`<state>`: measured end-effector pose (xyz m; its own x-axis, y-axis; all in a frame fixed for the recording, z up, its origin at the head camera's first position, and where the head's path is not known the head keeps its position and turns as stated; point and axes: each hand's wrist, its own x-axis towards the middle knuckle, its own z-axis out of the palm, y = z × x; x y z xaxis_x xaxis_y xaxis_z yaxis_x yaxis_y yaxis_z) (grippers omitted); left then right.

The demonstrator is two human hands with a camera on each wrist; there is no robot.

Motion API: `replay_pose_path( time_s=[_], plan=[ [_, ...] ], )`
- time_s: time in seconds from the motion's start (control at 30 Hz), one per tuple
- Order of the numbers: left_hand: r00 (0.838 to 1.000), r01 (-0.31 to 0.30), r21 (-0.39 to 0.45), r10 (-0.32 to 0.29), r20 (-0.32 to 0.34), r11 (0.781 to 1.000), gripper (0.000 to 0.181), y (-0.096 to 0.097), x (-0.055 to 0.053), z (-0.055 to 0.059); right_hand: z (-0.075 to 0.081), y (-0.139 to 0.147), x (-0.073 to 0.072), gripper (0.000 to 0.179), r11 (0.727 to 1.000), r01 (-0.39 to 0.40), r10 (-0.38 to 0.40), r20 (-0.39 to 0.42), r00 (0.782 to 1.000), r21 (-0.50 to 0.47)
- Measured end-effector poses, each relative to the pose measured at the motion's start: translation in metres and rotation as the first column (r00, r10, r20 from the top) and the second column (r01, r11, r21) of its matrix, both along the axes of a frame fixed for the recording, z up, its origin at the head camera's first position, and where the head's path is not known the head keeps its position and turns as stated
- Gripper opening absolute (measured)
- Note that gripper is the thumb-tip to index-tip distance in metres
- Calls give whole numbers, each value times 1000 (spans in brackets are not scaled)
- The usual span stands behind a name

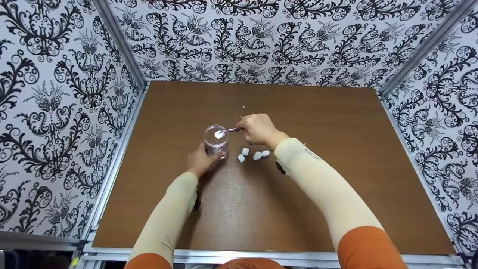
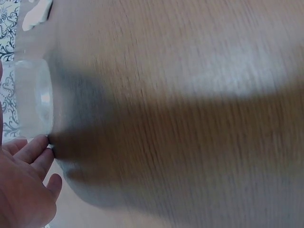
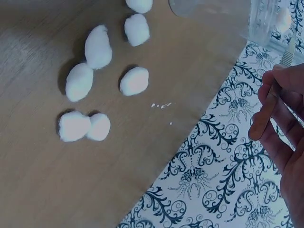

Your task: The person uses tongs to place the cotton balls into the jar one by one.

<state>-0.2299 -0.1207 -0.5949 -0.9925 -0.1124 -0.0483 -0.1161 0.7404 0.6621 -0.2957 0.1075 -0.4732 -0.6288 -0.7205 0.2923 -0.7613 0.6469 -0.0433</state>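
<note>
My left hand point(image 1: 201, 160) grips a clear jar point(image 1: 216, 149), with the thumb on its near side and the fingers round its left. In the left wrist view, fingertips touch the jar point(image 2: 31, 99) near its base. Metal tweezers point(image 1: 231, 130) are pinched in my right hand point(image 1: 257, 129), their tips pointing left. At those tips a white cotton ball point(image 1: 219, 134) overlaps the jar's round mouth. The right wrist view shows the tweezers point(image 3: 287, 58) between thumb and fingers. Several loose cotton balls point(image 1: 257, 155) lie right of the jar, below my right hand.
Small white specks point(image 3: 161, 105) are scattered on the brown tabletop point(image 1: 317, 112) beyond the cotton balls. Patterned walls point(image 1: 257, 41) enclose the back and both sides, with metal rails point(image 1: 123, 41) at the corners. A metal edge point(image 1: 298, 257) runs along the front.
</note>
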Motion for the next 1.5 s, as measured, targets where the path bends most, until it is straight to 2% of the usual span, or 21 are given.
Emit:
replay_pose_path(
  time_s=[0.4,0.8,1.13,1.27,1.5],
  plan=[
    [1000,3,18,-3,-11,1000,88,1,-1,3,-1,-6,-2,20,998,-26,23,52,998,57],
    [1000,-4,28,4,1,1000,82,-1,-1,4,-4,14,-3,18,996,-76,78,63,995,-45],
    [1000,12,20,-12,8,1000,94,-2,0,1,-9,61,2,22,996,-35,42,88,995,-80],
    [1000,10,13,-10,14,1000,95,-3,0,1,-16,85,5,21,996,13,-1,122,992,-91],
    [998,50,44,-51,35,998,94,-2,1,5,-28,118,10,19,994,88,-76,188,979,-59]
  ],
)
